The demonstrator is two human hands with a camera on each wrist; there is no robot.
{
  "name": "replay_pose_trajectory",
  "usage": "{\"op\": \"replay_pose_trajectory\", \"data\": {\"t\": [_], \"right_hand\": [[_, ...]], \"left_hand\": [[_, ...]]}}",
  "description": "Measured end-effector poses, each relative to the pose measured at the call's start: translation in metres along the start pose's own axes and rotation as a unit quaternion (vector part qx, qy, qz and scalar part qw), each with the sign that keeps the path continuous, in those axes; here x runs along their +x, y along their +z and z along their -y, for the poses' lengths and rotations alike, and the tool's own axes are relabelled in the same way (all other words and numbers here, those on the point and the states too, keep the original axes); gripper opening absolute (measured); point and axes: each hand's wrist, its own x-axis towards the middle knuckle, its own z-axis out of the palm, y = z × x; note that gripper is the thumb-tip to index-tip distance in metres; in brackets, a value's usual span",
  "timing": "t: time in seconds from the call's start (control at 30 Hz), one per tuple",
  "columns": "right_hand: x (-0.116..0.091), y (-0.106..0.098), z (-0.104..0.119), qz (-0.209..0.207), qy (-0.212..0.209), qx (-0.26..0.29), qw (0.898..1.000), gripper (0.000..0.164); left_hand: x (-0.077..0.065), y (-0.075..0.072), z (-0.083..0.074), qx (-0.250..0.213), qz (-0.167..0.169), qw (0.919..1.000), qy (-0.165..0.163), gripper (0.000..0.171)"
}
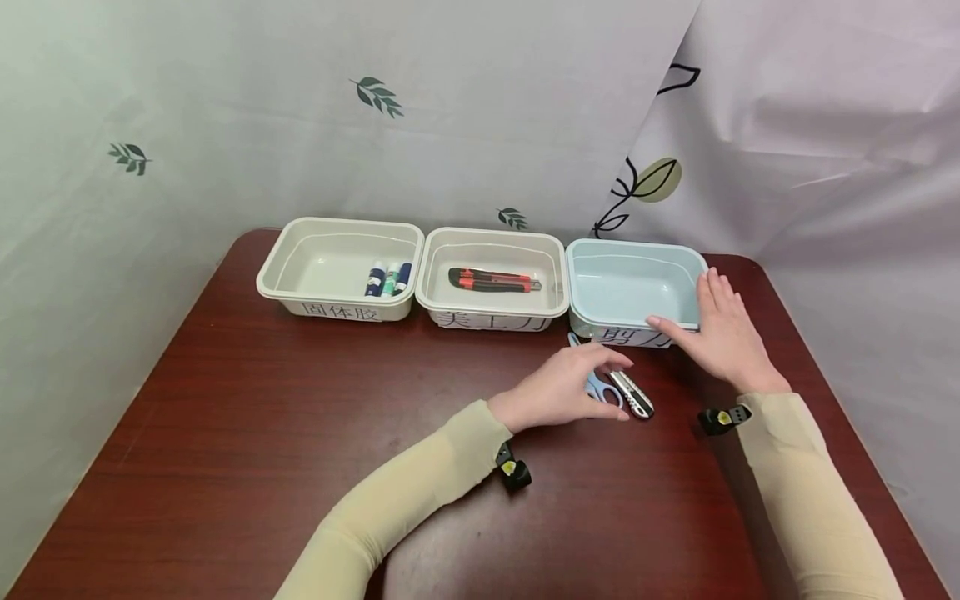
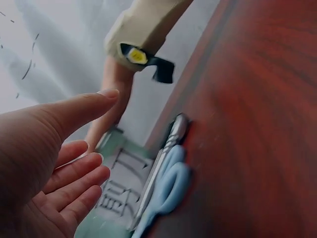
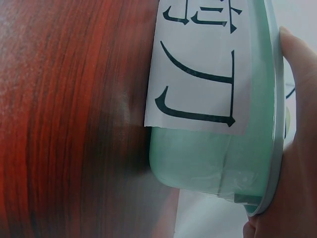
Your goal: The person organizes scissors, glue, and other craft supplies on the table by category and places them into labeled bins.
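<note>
My left hand point(image 1: 564, 388) reaches over a pair of scissors with light blue handles point(image 2: 167, 197), thumb and fingers spread apart with nothing between them. In the head view the hand partly hides the scissors. Right beside them on the table lies a slim utility knife point(image 1: 634, 395) with a white and black body. My right hand point(image 1: 733, 340) rests on the near right corner of a light blue bin point(image 1: 630, 287). Its fingers lie straight along the right rim, and the thumb reaches over the front rim. A white label point(image 3: 198, 84) with black characters is stuck on this bin's front.
Left of the blue bin stand two off-white labelled bins in a row. The middle bin point(image 1: 492, 320) contains a red and black utility knife point(image 1: 491, 281); the left bin point(image 1: 315, 287) contains several glue sticks point(image 1: 390, 279). A patterned curtain point(image 1: 450, 108) hangs behind the brown table point(image 1: 262, 433).
</note>
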Motion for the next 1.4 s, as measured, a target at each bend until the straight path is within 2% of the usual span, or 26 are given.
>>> {"op": "replay_pose_trajectory", "data": {"t": [0.3, 0.53, 0.7, 0.87, 1.13, 1.4], "right_hand": [[0.000, 0.000, 0.000, -0.003, -0.001, 0.001, 1.000, 0.111], [-0.001, -0.001, -0.001, -0.008, -0.001, 0.004, 1.000, 0.111], [0.000, 0.001, -0.002, -0.005, 0.002, 0.005, 1.000, 0.111], [0.001, 0.001, -0.003, -0.004, 0.001, 0.004, 1.000, 0.111], [0.001, -0.001, -0.002, -0.004, -0.002, 0.003, 1.000, 0.111], [0.000, 0.000, -0.001, 0.001, 0.000, 0.006, 1.000, 0.110]], "left_hand": [[0.019, 0.029, -0.005, 0.002, 0.037, 0.9993, -0.003, 0.066], [0.045, 0.041, -0.010, 0.006, 0.070, 0.9976, -0.002, 0.068], [0.056, 0.048, -0.009, 0.019, 0.094, 0.9954, -0.009, 0.064], [0.056, 0.049, -0.003, 0.044, 0.110, 0.9928, -0.014, 0.056], [0.049, 0.040, 0.002, 0.081, 0.127, 0.9886, 0.000, 0.044], [0.038, 0.038, 0.007, 0.077, 0.134, 0.9879, -0.010, 0.041]]}}
